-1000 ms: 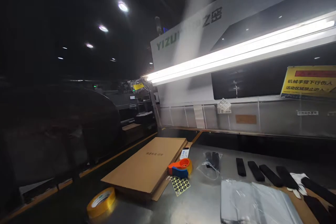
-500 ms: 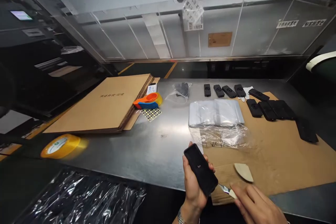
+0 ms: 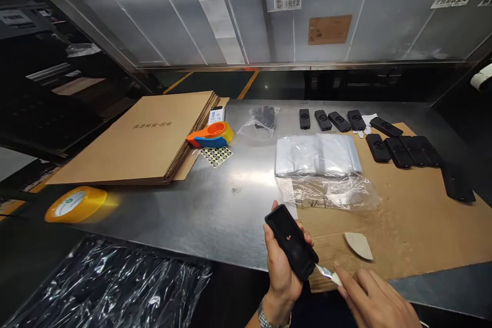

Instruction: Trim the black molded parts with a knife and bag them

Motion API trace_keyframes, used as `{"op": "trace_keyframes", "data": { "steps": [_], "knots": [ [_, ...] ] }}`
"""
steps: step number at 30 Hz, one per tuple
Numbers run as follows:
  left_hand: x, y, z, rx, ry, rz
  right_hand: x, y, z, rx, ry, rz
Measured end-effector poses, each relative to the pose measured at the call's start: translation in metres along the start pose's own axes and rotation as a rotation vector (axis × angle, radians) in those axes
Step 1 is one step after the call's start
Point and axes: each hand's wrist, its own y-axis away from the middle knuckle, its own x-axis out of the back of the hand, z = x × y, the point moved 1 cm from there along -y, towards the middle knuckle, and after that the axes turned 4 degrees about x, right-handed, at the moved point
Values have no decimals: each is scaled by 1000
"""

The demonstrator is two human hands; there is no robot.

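My left hand (image 3: pixel 281 269) grips a flat black plastic part (image 3: pixel 291 241) shaped like a remote, held tilted over the near edge of the steel table (image 3: pixel 215 205). My right hand (image 3: pixel 374 300) pinches a small blade tool (image 3: pixel 326 272) whose metal tip touches the lower end of the black part. Beside the hands a pale wedge-shaped scrap (image 3: pixel 359 245) lies on a brown cardboard sheet (image 3: pixel 415 225).
Several more black parts (image 3: pixel 400 143) lie at the back right. A stack of clear bags (image 3: pixel 317 155) sits mid-table, flattened cartons (image 3: pixel 146 138) at left, an orange tape dispenser (image 3: pixel 209 135), a sticker sheet (image 3: pixel 216 156), a yellow tape roll (image 3: pixel 75 203), black plastic sheeting (image 3: pixel 111 287) below.
The view swung down from the ceiling and machine to the table, bringing my hands into sight. Over the last half second the hands stay put on the part and blade.
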Motion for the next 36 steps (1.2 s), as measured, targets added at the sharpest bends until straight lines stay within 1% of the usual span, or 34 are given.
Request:
{"op": "trace_keyframes", "data": {
  "steps": [4, 9, 15, 20, 23, 25, 30, 34, 36],
  "knots": [
    [2, -3, -1, 15, 6, -5, 0, -1, 1, -6, 4, -1],
    [3, -4, -2, 52, 3, -16, 0, -1, 1, -4, -9, -61],
    [6, -2, -3, 68, -28, 4, -1, 3, 2, -2, 23, -65],
    [5, -1, 1, 86, -81, 16, 3, 0, 6, 9, -95, -41],
    [4, -2, 3, 93, -92, 15, 8, -5, 7, -21, -171, 14],
    [4, -2, 3, 88, -96, 7, 9, -8, 7, -41, -203, 23],
    [5, 0, 1, 98, -102, 4, 8, -9, 5, -56, -236, -20],
    [4, 0, 1, 116, -109, 11, 4, -4, 4, -70, -255, -79],
    [4, 0, 1, 117, -111, 14, 1, 0, 3, -75, -251, -87]
  ]
}}
